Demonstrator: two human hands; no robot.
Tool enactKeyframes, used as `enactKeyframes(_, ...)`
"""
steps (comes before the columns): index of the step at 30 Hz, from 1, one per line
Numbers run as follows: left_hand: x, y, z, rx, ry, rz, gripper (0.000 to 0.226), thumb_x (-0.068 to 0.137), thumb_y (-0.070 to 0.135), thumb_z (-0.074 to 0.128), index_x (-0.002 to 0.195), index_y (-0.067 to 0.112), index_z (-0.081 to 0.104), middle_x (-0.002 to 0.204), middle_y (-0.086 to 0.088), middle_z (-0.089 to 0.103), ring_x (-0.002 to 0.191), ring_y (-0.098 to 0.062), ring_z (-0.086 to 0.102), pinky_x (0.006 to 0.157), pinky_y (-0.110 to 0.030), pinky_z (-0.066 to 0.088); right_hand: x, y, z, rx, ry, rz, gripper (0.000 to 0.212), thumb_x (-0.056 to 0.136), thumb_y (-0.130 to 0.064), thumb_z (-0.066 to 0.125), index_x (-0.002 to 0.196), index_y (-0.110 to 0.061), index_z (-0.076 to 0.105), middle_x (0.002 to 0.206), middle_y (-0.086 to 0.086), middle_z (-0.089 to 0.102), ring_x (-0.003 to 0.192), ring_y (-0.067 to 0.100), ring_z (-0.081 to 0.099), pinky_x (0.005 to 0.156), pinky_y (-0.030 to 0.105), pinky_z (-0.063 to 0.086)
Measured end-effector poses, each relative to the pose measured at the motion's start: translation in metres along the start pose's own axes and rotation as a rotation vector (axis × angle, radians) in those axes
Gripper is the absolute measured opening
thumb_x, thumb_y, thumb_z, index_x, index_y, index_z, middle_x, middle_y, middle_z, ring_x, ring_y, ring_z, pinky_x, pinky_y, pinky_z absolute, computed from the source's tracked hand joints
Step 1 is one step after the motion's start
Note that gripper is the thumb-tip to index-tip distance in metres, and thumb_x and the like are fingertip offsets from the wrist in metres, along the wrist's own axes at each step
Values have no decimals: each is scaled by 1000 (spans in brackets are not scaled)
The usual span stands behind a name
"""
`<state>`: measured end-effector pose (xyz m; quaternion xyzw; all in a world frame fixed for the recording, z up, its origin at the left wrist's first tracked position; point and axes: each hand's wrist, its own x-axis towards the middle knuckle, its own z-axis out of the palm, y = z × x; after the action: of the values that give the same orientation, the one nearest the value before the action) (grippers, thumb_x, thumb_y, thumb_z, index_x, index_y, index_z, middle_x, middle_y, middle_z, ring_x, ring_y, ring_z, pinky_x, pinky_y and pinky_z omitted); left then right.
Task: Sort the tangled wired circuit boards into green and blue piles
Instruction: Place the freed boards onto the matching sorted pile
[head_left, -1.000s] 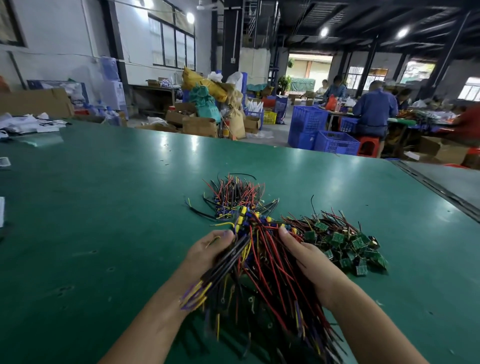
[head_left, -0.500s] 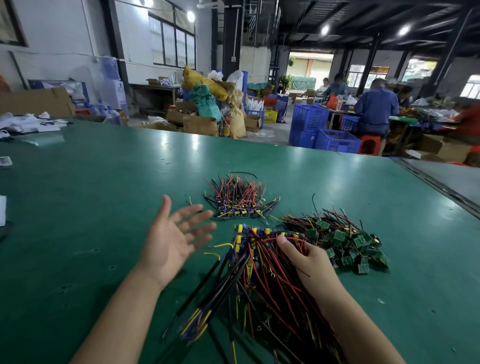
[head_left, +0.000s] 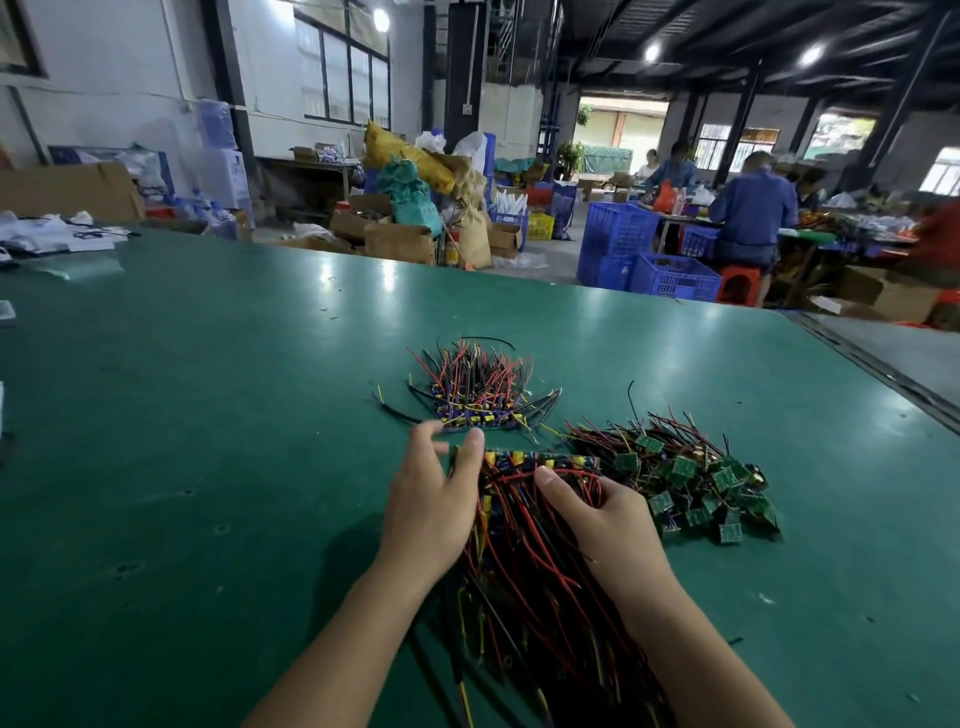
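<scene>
A bundle of blue circuit boards with long red, black and yellow wires lies on the green table, its wires running back toward me. My left hand grips its left side, thumb on the row of boards. My right hand holds its right side with the fingers curled into the wires. Just beyond sits a pile of blue boards with wires fanning away. To the right lies a pile of green boards with dark wires, close to my right hand.
Papers and bags lie at the table's far left. A seam and a grey surface border the table on the right. Beyond the far edge stand cardboard boxes, blue crates and seated people.
The bundle went from held up in both hands to lying on the table. My left hand let go, opened out to the left, then came back to grip the bundle's left side.
</scene>
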<state>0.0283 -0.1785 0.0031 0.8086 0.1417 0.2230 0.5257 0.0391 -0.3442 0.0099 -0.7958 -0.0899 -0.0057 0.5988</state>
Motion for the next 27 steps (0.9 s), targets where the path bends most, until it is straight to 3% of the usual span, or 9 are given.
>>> enactKeyframes(2,5,0,0,4,-14,-35,46,90,63,39,69,22,47,58,13,46,64,-16,50,58,-33,33,-3,-3,1,36,-15,20,45,75,-62,68,61,-20,62,47,-8,47,45,8,39,47,19,31)
enactKeyframes(4,6,1,-1,42,5,-32,58,88,65,41,54,19,30,40,8,36,47,-12,37,50,-32,25,-5,-7,2,116,-69,60,55,70,-64,67,74,-9,67,60,7,62,56,14,54,58,24,42)
enactKeyframes(6,7,2,-2,91,49,-11,63,86,66,46,51,17,29,37,10,38,40,-9,34,47,-30,24,-7,-9,4,196,-137,114,74,66,-66,67,90,5,63,80,23,67,70,24,60,70,34,48)
enactKeyframes(8,9,2,-4,106,80,4,63,86,65,48,50,17,29,37,12,40,38,-10,35,46,-31,23,-8,-10,4,217,-192,156,83,67,-67,66,99,9,57,84,20,64,75,27,60,74,37,48)
enactKeyframes(10,9,4,-5,102,84,11,62,88,61,50,50,17,27,36,11,39,38,-11,32,46,-32,20,-7,-8,3,231,-231,177,73,72,-63,65,100,4,62,92,14,71,82,28,67,79,37,51)
enactKeyframes(13,10,7,-9,74,44,18,61,91,52,52,49,16,25,35,4,29,42,-15,26,47,-33,18,-7,-10,2,303,-254,182,48,78,-51,63,97,-7,73,93,11,76,84,24,73,72,30,56)
enactKeyframes(19,13,13,-15,-30,-106,-11,66,94,41,54,41,19,20,39,9,16,38,-10,17,43,-25,16,-6,-15,-3,371,-267,195,44,81,-45,62,97,-6,73,96,17,74,85,28,72,77,35,59)
enactKeyframes(22,14,14,-16,-80,-161,-7,59,95,34,54,48,23,20,39,12,15,36,-9,17,37,-19,16,-8,-15,-3,377,-273,213,45,81,-45,60,97,-4,73,94,16,75,83,26,73,70,29,58)
enactKeyframes(27,17,10,-20,-143,-260,-27,50,98,31,52,55,20,28,40,14,17,38,-7,19,42,-17,21,-11,-18,-1,424,-279,241,38,77,-43,62,84,-9,76,87,14,75,74,23,72,61,27,57)
